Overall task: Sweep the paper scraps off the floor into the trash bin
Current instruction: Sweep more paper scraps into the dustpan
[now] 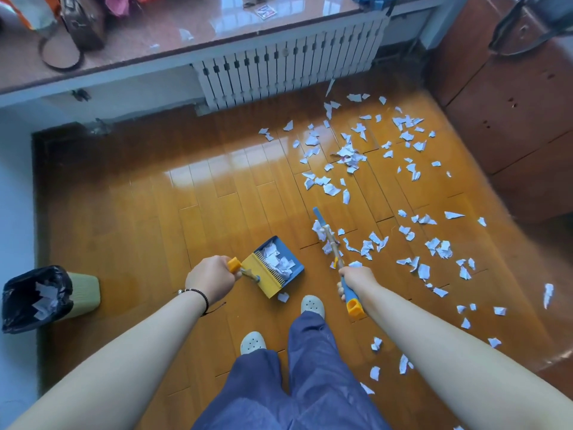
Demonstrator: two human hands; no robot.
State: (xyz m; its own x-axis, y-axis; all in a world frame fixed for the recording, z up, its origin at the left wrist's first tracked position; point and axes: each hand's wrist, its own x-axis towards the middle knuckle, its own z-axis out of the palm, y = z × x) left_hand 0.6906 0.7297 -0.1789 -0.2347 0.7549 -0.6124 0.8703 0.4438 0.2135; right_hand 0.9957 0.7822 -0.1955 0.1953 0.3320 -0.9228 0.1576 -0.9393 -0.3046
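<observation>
Wooden floor (pixel 186 212): glossy, paper scraps (pixel 350 156) strewn over right half, thickest near radiator (pixel 288 72). Trash bin (pixel 40 297) at left edge, black liner, few scraps inside. Dustpan (pixel 279 262), blue with yellow comb, on floor ahead of feet, partly filled with scraps. Broom (pixel 328 237) tilted, head among scraps right of dustpan. Hands apart: left hand (pixel 210 279) grips dustpan handle; right hand (pixel 355 280) grips broom handle.

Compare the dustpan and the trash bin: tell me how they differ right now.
The dustpan is blue and yellow; the trash bin is pale green with a black liner. The left hand grips the dustpan's handle; the trash bin stands untouched by the wall. The dustpan sits near the feet; the bin sits off to the left. Both hold paper scraps.
</observation>
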